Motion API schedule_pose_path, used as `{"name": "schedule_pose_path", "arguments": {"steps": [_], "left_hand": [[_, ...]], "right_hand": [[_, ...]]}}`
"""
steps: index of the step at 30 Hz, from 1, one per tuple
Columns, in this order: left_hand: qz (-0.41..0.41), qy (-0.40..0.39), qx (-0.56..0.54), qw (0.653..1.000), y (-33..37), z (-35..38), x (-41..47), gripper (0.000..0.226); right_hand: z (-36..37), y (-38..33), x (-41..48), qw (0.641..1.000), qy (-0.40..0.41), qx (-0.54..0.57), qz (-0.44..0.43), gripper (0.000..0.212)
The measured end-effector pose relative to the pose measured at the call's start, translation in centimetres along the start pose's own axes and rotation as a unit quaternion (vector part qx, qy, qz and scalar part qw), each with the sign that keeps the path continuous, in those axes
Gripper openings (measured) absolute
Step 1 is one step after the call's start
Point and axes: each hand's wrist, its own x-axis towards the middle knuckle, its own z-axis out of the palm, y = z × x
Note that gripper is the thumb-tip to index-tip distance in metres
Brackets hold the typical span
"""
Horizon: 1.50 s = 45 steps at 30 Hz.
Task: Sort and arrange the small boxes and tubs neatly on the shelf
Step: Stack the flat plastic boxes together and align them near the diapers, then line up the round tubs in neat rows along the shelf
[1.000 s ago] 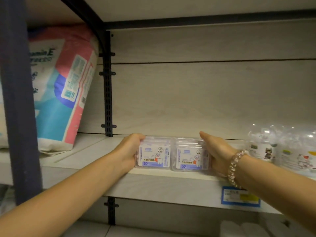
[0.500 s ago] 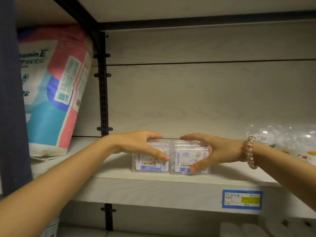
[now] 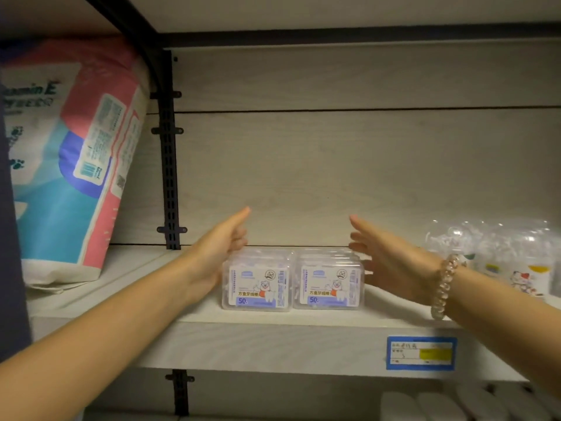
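Note:
Two rows of clear small boxes with white and purple labels stand side by side near the front of the pale wooden shelf point(image 3: 273, 338): the left box row point(image 3: 256, 282) and the right box row point(image 3: 329, 281). My left hand point(image 3: 220, 250) hovers at the left side of the left row, fingers apart, holding nothing. To the right of the right row is my right hand point(image 3: 391, 262), with a bead bracelet on its wrist, held flat and open, a little apart from the boxes. Clear round tubs point(image 3: 498, 256) with cartoon labels stand further right on the same shelf.
A big pink, blue and white soft pack point(image 3: 69, 159) leans at the left end of the shelf beside a black slotted upright point(image 3: 168, 177). A blue price tag point(image 3: 420, 353) sits on the shelf's front edge. White items point(image 3: 440, 405) show on the shelf below.
Both hands have lifted off the tops of the boxes and spread apart to either side. The two box rows stay in place, side by side.

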Motion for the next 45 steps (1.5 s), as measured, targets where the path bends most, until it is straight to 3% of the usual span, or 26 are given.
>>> {"name": "schedule_pose_path", "arguments": {"steps": [2,5,11,15,17,20,22,24,25,27,30,32,36,39,43,45], "left_hand": [[-0.051,0.031,-0.09,0.994,-0.8,0.6,0.0,0.048],[-0.061,0.06,-0.063,0.994,-1.4,1.6,-0.2,0.022],[-0.034,0.098,-0.07,0.992,-1.1,2.5,-0.4,0.026],[-0.024,0.095,-0.091,0.991,-1.0,2.6,-0.5,0.017],[0.018,0.131,-0.086,0.987,-0.5,2.5,-0.5,0.024],[0.21,0.165,0.0,0.964,1.2,2.6,-1.5,0.017],[0.302,0.12,0.068,0.943,2.9,4.1,-2.5,0.025],[0.326,0.047,0.131,0.935,4.3,6.8,-2.8,0.015],[0.332,0.012,0.164,0.929,5.0,8.5,-2.8,0.003],[0.359,-0.037,0.226,0.905,6.4,12.2,-2.5,0.018],[0.338,-0.085,0.322,0.88,8.1,17.9,-1.3,0.025],[0.315,-0.114,0.407,0.85,8.7,21.3,0.2,0.047],[0.254,-0.175,0.492,0.814,8.9,25.9,3.3,0.085],[0.21,-0.189,0.512,0.811,8.8,26.9,4.7,0.084],[0.205,-0.182,0.5,0.821,8.7,26.4,5.6,0.07],[0.201,-0.174,0.495,0.828,8.7,26.0,5.6,0.066]], "right_hand": [[0.4,0.6,0.4,0.997,0.013,0.055,0.047,0.062],[1.2,0.9,0.9,0.993,0.025,0.069,0.087,0.046],[1.7,0.9,0.8,0.993,0.055,0.045,0.092,0.037],[1.6,0.4,0.4,0.996,0.031,0.005,0.083,0.05],[0.8,0.0,-0.9,0.997,0.042,-0.052,0.028,0.059],[-2.5,-1.6,-4.3,0.981,0.102,-0.138,-0.089,0.051],[-6.1,-3.0,-7.4,0.952,0.136,-0.223,-0.157,0.041],[-10.3,-3.9,-9.7,0.908,0.197,-0.305,-0.211,0.034],[-12.4,-4.1,-10.3,0.888,0.225,-0.337,-0.218,0.033],[-15.7,-4.3,-11.2,0.865,0.239,-0.397,-0.195,0.036],[-19.2,-4.1,-11.5,0.848,0.18,-0.488,-0.102,0.057],[-20.9,-3.7,-11.4,0.829,0.129,-0.541,-0.051,0.074],[-22.2,-2.3,-10.0,0.835,0.054,-0.544,-0.063,0.077],[-22.1,-1.3,-8.7,0.823,0.033,-0.562,-0.08,0.081],[-21.7,0.0,-7.1,0.796,0.08,-0.593,-0.092,0.082],[-21.7,0.5,-6.6,0.799,0.089,-0.586,-0.102,0.079]]}}
